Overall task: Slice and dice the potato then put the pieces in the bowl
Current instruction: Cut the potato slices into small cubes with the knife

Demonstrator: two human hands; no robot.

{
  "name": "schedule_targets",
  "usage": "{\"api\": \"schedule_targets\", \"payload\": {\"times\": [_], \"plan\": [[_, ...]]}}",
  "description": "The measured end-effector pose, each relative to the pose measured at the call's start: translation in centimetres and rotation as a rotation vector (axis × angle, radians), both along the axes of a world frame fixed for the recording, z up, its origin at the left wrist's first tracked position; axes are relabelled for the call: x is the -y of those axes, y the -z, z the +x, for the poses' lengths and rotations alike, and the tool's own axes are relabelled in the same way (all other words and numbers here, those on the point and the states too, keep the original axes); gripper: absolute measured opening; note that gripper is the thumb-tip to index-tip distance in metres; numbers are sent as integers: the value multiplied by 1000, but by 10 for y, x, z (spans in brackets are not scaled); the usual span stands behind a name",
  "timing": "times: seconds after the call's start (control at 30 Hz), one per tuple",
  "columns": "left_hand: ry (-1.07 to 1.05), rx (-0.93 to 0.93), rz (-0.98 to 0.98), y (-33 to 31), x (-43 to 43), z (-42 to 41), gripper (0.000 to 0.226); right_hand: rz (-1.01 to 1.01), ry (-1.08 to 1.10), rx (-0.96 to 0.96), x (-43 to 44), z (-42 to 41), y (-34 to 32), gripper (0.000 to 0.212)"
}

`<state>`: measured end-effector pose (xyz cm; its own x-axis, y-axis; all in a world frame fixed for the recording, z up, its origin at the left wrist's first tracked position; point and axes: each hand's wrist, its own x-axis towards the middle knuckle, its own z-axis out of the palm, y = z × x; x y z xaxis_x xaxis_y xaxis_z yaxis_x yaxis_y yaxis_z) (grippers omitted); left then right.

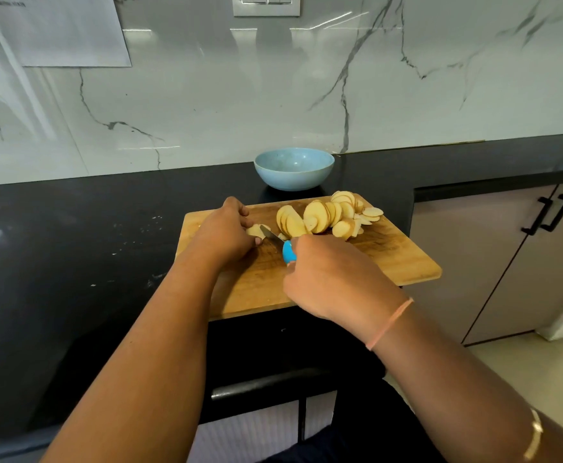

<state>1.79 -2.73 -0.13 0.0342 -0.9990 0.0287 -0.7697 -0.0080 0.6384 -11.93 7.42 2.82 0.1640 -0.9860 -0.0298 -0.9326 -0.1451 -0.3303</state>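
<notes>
We look down on a wooden board (390,259) lying on a black counter (90,228), close to the counter's front edge, so both arms reach it easily.

The left hand (223,233) sits on the board's left part, fingers curled down and together over a small end piece of potato (256,230). It pins the piece against the board, likely to keep it from sliding under the blade. We cannot see the fingertips themselves; the knuckles hide them.

The right hand (333,279) is clamped round the blue handle of a knife (273,237), fingers wrapped tight. The short blade points left and away from us, and its tip meets the end piece just beside the left thumb. That closeness is a risk, we judge.

To the right of the blade, a heap of thin round slices (327,215) leans in overlapping rows across the board's far side, pushed clear of the cutting spot.

A pale blue bowl (294,168) stands on the counter just behind the board, near enough to fill later. No potato shows inside it. Slicing looks nearly done; dicing has not begun.
</notes>
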Motion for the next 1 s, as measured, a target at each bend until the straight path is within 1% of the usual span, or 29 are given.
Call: {"api": "schedule_targets", "payload": {"times": [0.13,0.3,0.47,0.53,0.63,0.73,0.87,1.0], "plan": [[-13,-28,14,0,2,0,46,18,-8,-10,-19,-13,-7,35],[-52,-44,31,0,1,-2,53,-59,17,45,-6,-10,-8,40],[-76,-55,11,-2,-1,-2,63,-81,-9,20,21,7,6,35],[-81,-58,7,-1,-2,-2,65,-44,-17,30,24,8,7,34],[-98,-66,-3,0,-2,-2,67,31,-13,82,21,5,-1,38],[-105,-76,-11,-1,-2,-2,67,65,-20,91,9,-3,-5,38],[-110,-79,-18,-1,-3,-2,68,68,-40,47,-16,-16,-9,29],[-115,-125,20,-2,-1,1,68,-1,-25,25,-17,-16,-14,29]]}}
